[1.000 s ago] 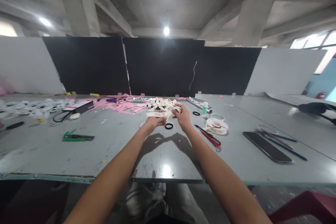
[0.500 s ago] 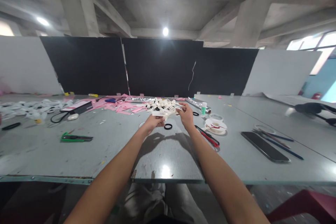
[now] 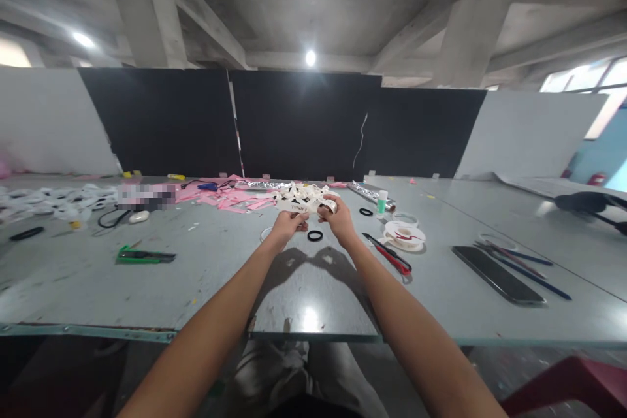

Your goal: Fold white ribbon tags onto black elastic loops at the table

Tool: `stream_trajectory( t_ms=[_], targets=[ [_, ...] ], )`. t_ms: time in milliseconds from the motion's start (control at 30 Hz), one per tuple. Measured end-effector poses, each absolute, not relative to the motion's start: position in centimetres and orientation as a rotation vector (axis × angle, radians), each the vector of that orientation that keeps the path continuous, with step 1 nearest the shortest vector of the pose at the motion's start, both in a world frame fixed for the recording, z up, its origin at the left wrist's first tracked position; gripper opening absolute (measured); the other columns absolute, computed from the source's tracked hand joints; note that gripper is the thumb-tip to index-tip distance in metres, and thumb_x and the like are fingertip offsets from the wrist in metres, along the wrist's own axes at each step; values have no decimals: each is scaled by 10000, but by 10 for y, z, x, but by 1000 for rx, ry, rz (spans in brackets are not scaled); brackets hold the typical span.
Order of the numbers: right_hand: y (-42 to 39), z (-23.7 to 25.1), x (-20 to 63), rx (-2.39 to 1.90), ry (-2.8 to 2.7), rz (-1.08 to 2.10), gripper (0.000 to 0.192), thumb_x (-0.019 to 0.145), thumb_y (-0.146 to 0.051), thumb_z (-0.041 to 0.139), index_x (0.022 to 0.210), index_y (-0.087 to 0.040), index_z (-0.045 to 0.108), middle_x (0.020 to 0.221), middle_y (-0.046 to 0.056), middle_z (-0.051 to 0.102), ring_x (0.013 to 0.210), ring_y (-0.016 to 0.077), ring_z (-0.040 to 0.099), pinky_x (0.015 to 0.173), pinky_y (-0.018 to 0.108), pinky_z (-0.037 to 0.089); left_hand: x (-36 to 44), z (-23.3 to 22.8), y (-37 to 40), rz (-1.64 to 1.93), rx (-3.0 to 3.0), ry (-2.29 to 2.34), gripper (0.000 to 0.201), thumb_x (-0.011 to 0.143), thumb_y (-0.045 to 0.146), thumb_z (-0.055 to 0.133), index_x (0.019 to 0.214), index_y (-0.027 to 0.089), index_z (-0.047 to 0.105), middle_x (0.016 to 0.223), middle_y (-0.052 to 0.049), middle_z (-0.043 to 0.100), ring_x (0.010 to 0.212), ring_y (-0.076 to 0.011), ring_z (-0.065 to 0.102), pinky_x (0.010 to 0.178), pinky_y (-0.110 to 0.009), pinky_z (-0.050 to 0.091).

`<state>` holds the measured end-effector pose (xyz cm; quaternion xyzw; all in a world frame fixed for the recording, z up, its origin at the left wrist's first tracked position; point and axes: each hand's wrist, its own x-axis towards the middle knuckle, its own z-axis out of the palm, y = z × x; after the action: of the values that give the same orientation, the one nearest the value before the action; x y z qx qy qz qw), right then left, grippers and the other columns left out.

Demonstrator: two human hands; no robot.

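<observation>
My left hand [image 3: 290,228] is closed, thumb and fingers pinching the lower edge of a cream ribbon strip [image 3: 290,207] with printed dark letters. My right hand [image 3: 337,217] is closed on the strip's right part, where it bends round near the fingertips. Just behind the strip is a tangle of looped cream ribbon [image 3: 304,193]; whether it joins the held strip I cannot tell. On the table below the hands lies a black ring [image 3: 315,236]. A clear ring [image 3: 265,234] is partly hidden beside my left hand.
At right lie a red-and-black cutter [image 3: 389,255], a ribbon spool [image 3: 404,236], a glue stick [image 3: 381,202], a phone [image 3: 497,275] and pencils [image 3: 524,262]. A green cutter [image 3: 145,255] lies left. Pink strips [image 3: 230,199] and foil [image 3: 267,185] are at the back.
My right hand has moved slightly left and down, closer to my left hand. The strip has turned so that more of its lettering faces me.
</observation>
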<state>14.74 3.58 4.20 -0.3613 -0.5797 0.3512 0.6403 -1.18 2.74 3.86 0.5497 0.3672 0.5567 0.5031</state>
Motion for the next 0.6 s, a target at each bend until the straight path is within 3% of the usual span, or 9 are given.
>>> stream_trajectory(
  t_ms=[267,467,600],
  targets=[
    [34,40,146,-908,-1375,760,443,633,-330,666,1045,-186,591,712,-27,573,603,109,519,585,282,527,-18,40,32,1600,1299,887,360,600,379,754,822,130,618,646,32,561,530,-68,523,597,-236,504],
    [31,40,148,-1005,-1655,533,307,662,-404,681,882,-189,669,833,28,651,675,126,559,662,282,491,-20,43,30,1366,1486,933,316,636,395,716,787,140,608,561,64,452,469,-58,425,531,-231,476],
    [28,36,140,-947,-1651,810,275,712,-457,613,697,-187,567,543,-26,567,469,113,521,482,250,466,-18,42,29,1305,1591,910,339,676,391,692,889,136,620,577,57,467,485,-71,459,531,-219,442]
  ],
)
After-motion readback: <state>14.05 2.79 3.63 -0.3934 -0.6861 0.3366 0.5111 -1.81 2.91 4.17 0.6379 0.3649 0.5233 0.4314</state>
